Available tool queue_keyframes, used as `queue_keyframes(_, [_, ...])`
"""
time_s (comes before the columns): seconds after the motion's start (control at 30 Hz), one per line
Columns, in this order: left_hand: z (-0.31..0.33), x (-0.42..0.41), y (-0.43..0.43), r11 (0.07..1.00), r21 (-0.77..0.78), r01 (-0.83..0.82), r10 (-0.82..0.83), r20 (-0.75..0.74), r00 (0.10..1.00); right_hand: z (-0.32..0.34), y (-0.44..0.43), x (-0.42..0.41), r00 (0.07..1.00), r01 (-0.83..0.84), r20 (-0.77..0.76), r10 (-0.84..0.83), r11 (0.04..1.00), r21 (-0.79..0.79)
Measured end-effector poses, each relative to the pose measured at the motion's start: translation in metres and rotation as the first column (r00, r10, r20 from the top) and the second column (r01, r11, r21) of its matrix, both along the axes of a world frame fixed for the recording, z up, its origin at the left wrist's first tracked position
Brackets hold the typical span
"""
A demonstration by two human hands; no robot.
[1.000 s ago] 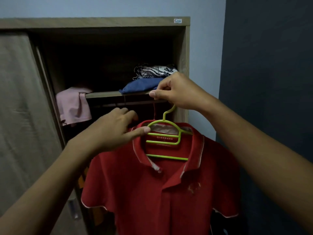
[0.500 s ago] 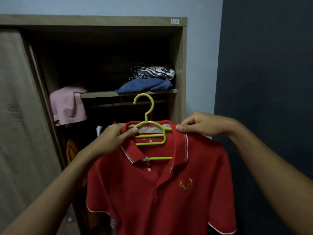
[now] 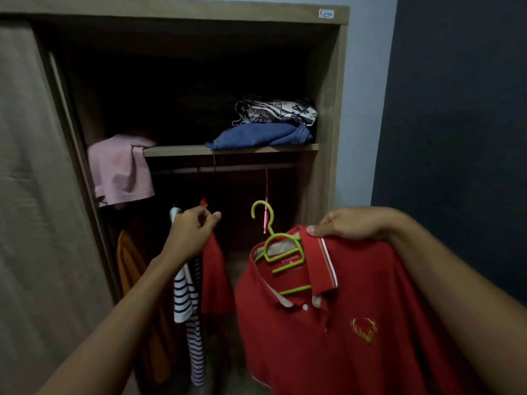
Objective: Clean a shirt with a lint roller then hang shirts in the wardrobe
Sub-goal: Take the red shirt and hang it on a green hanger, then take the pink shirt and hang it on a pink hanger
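A red polo shirt with a gold antler logo hangs on a lime-green hanger. My right hand grips it at the right shoulder, beside the collar, in front of the open wardrobe. The hanger's hook points up, below the hanging rail and apart from it. My left hand reaches into the wardrobe and is closed on the top of a second red shirt that hangs from the rail. A navy-and-white striped shirt hangs just left of that one.
An orange garment hangs at the far left. A pink garment droops off the shelf. Folded blue and patterned clothes lie on the shelf at right. A sliding door covers the left side. A dark wall stands on the right.
My left hand let go of the polo's collar and went left into the wardrobe, onto the hanging red shirt. My right hand carried the polo to the right and lower.
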State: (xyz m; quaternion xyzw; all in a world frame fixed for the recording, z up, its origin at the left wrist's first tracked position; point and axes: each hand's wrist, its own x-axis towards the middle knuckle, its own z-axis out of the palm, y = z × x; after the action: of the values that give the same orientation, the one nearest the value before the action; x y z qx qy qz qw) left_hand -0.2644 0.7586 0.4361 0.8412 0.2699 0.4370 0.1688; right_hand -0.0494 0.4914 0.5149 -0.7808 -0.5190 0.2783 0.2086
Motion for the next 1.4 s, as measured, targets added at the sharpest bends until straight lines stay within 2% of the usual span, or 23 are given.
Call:
queue_keyframes(0.07, [-0.002,0.007,0.015,1.000,-0.007,-0.025,0.025,-0.020,1.000,-0.008,0.022,0.000,0.999,0.039,0.021,-0.039,0.999,0.028])
queue_keyframes(0.13, [-0.002,0.016,0.032,0.998,-0.043,-0.045,0.043,-0.038,0.998,-0.015,0.042,-0.003,0.996,0.078,-0.056,-0.075,0.995,0.063])
queue_keyframes(0.2, [0.000,0.024,0.048,0.995,-0.077,-0.062,0.058,-0.055,0.997,-0.022,0.062,-0.008,0.943,0.151,-0.309,-0.119,0.985,0.082])
queue_keyframes(0.27, [0.001,0.031,0.064,0.994,-0.070,-0.078,0.073,-0.074,0.995,-0.031,0.082,-0.015,0.844,0.200,-0.522,-0.122,0.975,0.096])
queue_keyframes(0.33, [0.001,0.037,0.080,0.994,-0.059,-0.089,0.083,-0.092,0.992,-0.043,0.106,-0.018,0.802,0.237,-0.586,-0.116,0.962,0.135])
queue_keyframes(0.43, [0.000,0.046,0.097,0.991,-0.051,-0.123,0.116,-0.130,0.985,-0.059,0.144,-0.022,0.812,0.285,-0.571,-0.122,0.936,0.205])
queue_keyframes(0.5, [-0.002,0.050,0.109,0.984,-0.049,-0.170,0.156,-0.210,0.965,-0.069,0.168,-0.022,0.818,0.302,-0.564,-0.110,0.918,0.259])
queue_keyframes(0.67, [-0.026,0.057,0.145,0.955,-0.196,-0.222,0.118,-0.436,0.892,-0.078,0.214,-0.023,0.809,0.403,-0.575,-0.125,0.830,0.386])
queue_keyframes(0.97, [-0.021,0.053,0.171,0.954,-0.155,-0.258,0.114,-0.610,0.784,-0.071,0.293,0.003,0.874,0.363,-0.473,-0.115,0.801,0.477])
queue_keyframes(1.17, [-0.017,0.043,0.171,0.960,-0.077,-0.268,0.147,-0.677,0.721,-0.078,0.334,0.017,0.880,0.354,-0.461,-0.112,0.801,0.483])
queue_keyframes(1.4, [0.030,0.029,0.151,0.987,0.017,-0.157,0.131,-0.643,0.755,-0.088,0.351,0.023,0.873,0.355,-0.470,-0.131,0.831,0.429])
